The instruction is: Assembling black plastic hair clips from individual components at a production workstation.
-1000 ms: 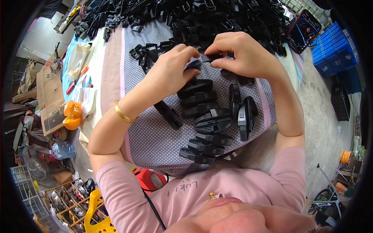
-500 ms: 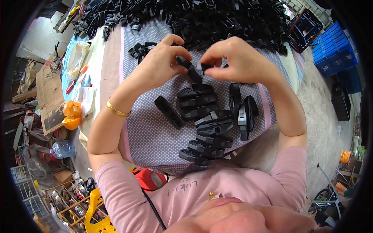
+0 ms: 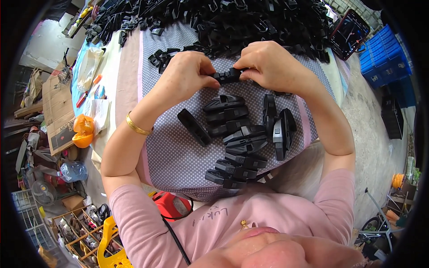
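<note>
Covering the counter (image 3: 125, 89) is a dotted cloth (image 3: 178, 156), and a big heap of black plastic parts (image 3: 232, 22) is piled along its far edge. Finished pieces (image 3: 237, 143) are laid in a row near the body. A single black clip (image 3: 228, 76) is held above the cloth between both hands: the left hand (image 3: 185, 76) is closed on one end, the right hand (image 3: 270, 67) pinched on the other. For a clean fit, the ends are best kept level and pressed together evenly.
</note>
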{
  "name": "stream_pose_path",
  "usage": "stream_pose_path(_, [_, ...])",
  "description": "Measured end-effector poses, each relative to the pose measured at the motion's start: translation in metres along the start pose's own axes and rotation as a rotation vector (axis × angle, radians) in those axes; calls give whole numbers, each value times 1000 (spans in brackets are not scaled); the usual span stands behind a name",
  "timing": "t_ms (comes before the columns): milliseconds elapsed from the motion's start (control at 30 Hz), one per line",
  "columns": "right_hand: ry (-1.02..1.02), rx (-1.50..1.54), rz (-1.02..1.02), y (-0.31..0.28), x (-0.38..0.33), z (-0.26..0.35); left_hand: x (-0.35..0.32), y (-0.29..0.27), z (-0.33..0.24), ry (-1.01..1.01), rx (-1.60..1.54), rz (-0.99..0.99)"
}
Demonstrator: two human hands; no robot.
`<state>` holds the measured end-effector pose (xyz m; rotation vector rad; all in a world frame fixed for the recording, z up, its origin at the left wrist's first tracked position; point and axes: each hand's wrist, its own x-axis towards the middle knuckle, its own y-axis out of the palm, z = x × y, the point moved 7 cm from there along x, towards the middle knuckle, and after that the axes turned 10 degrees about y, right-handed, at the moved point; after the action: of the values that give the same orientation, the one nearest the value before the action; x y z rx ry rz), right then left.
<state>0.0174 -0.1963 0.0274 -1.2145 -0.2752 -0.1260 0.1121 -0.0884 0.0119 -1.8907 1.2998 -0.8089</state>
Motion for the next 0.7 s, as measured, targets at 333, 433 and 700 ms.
stream_pose_path(333, [18, 248, 146, 6, 3, 8, 7, 6, -10, 158, -36, 163])
stream_pose_path(433, [56, 255, 120, -3, 0, 2, 19, -2, 5, 175, -122, 135])
stream_pose_path(700, [109, -246, -159, 2, -1, -7, 41, -20, 27, 350, 416, -246])
